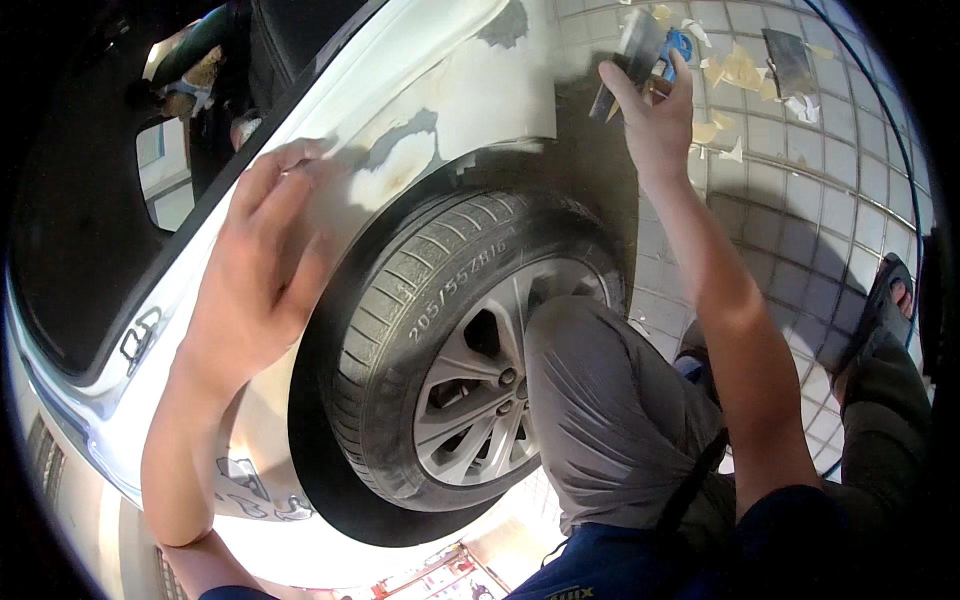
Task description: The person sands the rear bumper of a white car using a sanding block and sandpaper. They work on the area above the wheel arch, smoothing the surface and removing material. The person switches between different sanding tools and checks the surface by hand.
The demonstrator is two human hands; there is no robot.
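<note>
Over the white car's fender (475, 70), my left hand (255, 270) has its fingers bent and its thumb apart. Its fingertips are near a grey sanded-looking patch (405, 135); whether they touch the panel I cannot tell. Nothing shows in that hand. Beyond the wheel arch, my right hand (660, 125) is closed on a flat grey rectangular block (638, 48), thumb on one side and fingers on the other. A blue object (678, 50) shows right behind those fingers; I cannot tell if it is held or lies on the floor.
Below the fender stands the wheel, with its black tyre (385, 290) and silver rim (470, 440), beside my bent knee (610, 390). Torn yellowish paper scraps (740, 70) and a dark flat plate (790, 62) lie on the tiled floor (770, 190). A thin hose (880, 90) runs along the right.
</note>
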